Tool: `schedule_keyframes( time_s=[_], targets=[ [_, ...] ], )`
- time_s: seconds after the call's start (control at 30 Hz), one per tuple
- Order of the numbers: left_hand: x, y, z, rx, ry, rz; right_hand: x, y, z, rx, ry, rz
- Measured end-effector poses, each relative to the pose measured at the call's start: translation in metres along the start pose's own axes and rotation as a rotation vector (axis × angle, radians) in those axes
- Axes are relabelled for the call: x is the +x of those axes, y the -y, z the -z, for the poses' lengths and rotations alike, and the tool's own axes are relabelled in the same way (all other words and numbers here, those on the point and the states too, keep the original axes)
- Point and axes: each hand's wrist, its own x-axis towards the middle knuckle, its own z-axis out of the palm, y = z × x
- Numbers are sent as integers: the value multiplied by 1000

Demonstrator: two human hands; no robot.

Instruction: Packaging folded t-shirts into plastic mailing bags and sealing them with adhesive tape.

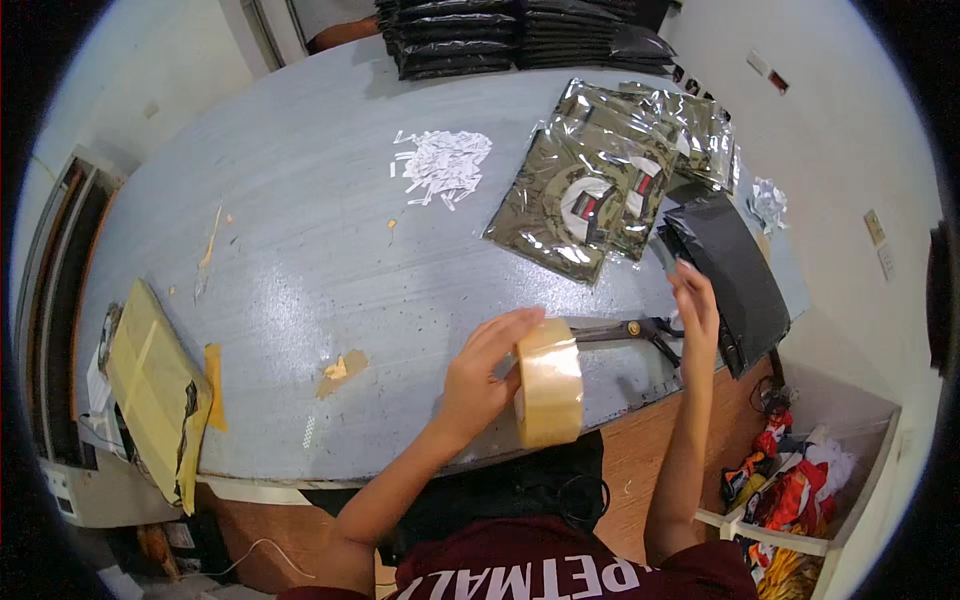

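Observation:
My left hand (484, 367) grips a wide roll of clear brownish packing tape (551, 386) at the table's front edge. Just beyond the roll lies a pair of dark-handled scissors (634, 330), its blades partly hidden by the tape. My right hand (696, 300) is raised beside the near end of a black plastic package (735, 270); its fingers look slightly curled and I see nothing held in them. Camouflage garments in clear plastic bags (555, 202) lie overlapping behind the hands, with round white printed patches showing.
Black plastic packages (457, 45) stand stacked at the far edge. A heap of small white paper strips (446, 165) lies on the grey table (285, 225). At the left is a yellow taped package (154, 382). A bin of colourful cloth (795, 495) stands at lower right. Another person's arm (343, 34) shows behind.

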Motion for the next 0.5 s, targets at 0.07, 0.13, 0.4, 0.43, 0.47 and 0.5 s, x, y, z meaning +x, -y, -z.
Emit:
schedule_keyframes(
  time_s=[0.07, 0.13, 0.4, 0.43, 0.47, 0.5],
  targets=[
    [-2, -5, -4, 119, -114, -47, 32, -5, -22, -183, 44, -106],
    [-6, -1, -11, 50, -140, -17, 52, -18, -41, -369, 73, -211],
    [-14, 12, -5, 64, 17, 57, 65, -47, -82, -1029, 166, -232],
    [-14, 12, -5, 63, 13, 53, 72, -50, -73, -967, 253, -285],
    [-13, 11, -5, 33, 37, 115, 83, -58, -62, -777, 323, -359],
    [-14, 14, -3, 11, 51, 185, 84, -54, -68, -774, 335, -349]
  ],
)
